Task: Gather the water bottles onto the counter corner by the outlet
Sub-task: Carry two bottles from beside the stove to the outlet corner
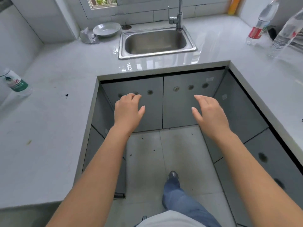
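A water bottle with a green label [15, 82] stands at the far left of the white counter [49, 122]. Two clear bottles stand at the far right: one with a red label [260, 25] and a blurred one [288, 31] just in front of it. My left hand [127, 110] and my right hand [211, 113] hover side by side over the floor gap in front of the sink cabinet, both with loose fingers and holding nothing. Neither hand touches a bottle.
A steel sink [155, 41] with a tap [179, 15] sits at the back centre. A grey bowl [106, 29] and a crumpled plastic bag [88, 36] lie left of it. An orange bottle [234, 5] stands on the back ledge. Grey cabinet doors [178, 102] face me.
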Demonstrator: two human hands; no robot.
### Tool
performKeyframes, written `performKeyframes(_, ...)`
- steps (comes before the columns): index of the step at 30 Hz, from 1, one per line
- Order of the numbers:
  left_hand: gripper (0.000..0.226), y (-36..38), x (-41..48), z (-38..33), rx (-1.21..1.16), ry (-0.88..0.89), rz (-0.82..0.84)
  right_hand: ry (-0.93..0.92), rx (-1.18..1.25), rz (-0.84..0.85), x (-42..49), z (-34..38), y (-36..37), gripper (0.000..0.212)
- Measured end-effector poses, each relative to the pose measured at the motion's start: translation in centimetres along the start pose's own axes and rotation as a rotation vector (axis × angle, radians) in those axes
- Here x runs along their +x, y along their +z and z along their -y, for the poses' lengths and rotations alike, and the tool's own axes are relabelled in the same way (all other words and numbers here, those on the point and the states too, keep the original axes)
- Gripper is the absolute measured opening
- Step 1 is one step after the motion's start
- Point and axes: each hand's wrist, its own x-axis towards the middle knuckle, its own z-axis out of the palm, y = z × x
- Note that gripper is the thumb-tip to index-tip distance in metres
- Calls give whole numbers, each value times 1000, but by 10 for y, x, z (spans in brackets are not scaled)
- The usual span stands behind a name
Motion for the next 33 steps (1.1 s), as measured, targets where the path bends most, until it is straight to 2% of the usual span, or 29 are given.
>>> performKeyframes(8, 44, 18, 128, -40, -32, 8, -30, -8, 7, 3, 119, -43, -10, 47)
performKeyframes(17, 42, 48, 227, -90, -76, 98, 14, 108, 16, -1, 186, -100, -20, 47)
performKeyframes(23, 43, 75, 299, -144, -128, 287, 59, 270, 15, -82, 218, -145, -32, 45)
performKeyframes(33, 42, 112, 425, -260, -201, 687, 164, 695, -43, -258, 253, -211, -60, 44)
